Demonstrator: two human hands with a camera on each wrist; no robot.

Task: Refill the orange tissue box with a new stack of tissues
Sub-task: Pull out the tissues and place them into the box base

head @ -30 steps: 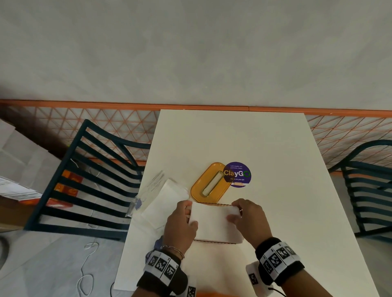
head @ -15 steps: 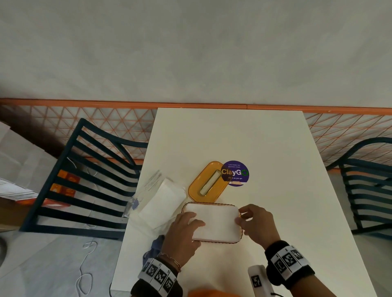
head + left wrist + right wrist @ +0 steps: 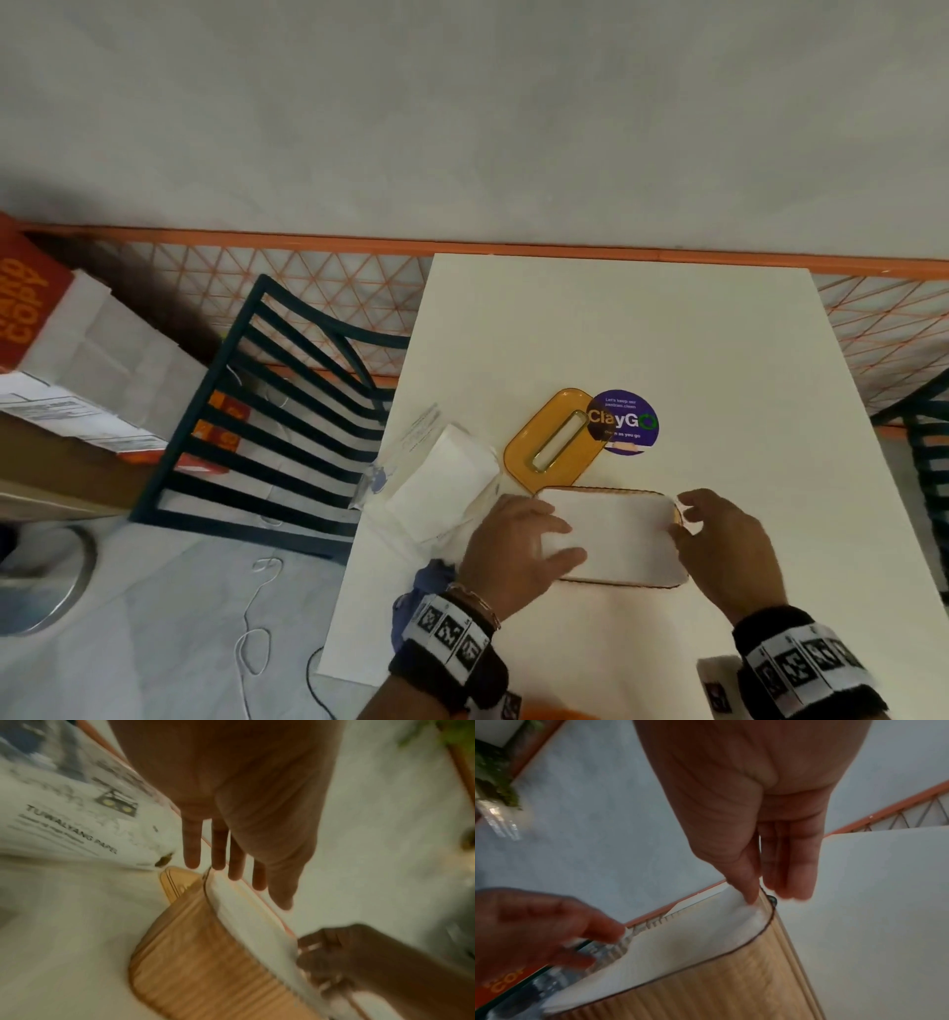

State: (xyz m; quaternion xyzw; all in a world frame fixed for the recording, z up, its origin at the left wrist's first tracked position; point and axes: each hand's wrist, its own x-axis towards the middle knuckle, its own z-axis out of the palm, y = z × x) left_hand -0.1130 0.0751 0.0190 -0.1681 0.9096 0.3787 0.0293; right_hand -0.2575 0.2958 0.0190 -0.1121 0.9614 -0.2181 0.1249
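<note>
The orange tissue box [image 3: 624, 583] stands open-topped near the table's front edge, its ribbed wall [image 3: 205, 953] close in the left wrist view. A white tissue stack [image 3: 621, 534] fills it to the rim. My left hand [image 3: 560, 539] lies on the stack's left end with straight fingers [image 3: 218, 852]. At the box's right end is my right hand [image 3: 683, 519]. Its thumb [image 3: 746, 888] presses the stack's corner [image 3: 706, 927] inside the rim, and its fingers are straight outside the end wall. The orange slotted lid [image 3: 557, 437] lies flat just behind the box.
A second white tissue stack [image 3: 447, 483] lies on a clear printed wrapper [image 3: 77, 817] left of the box. A purple round sticker [image 3: 624, 424] is on the white table [image 3: 616, 318]. Dark slatted chairs [image 3: 277, 421] flank the table. Cardboard boxes [image 3: 67, 360] sit far left.
The tissue stack, held between both hands above the box a second ago, now sits down inside it. My left hand has slid onto its top; my right hand stays at the right end.
</note>
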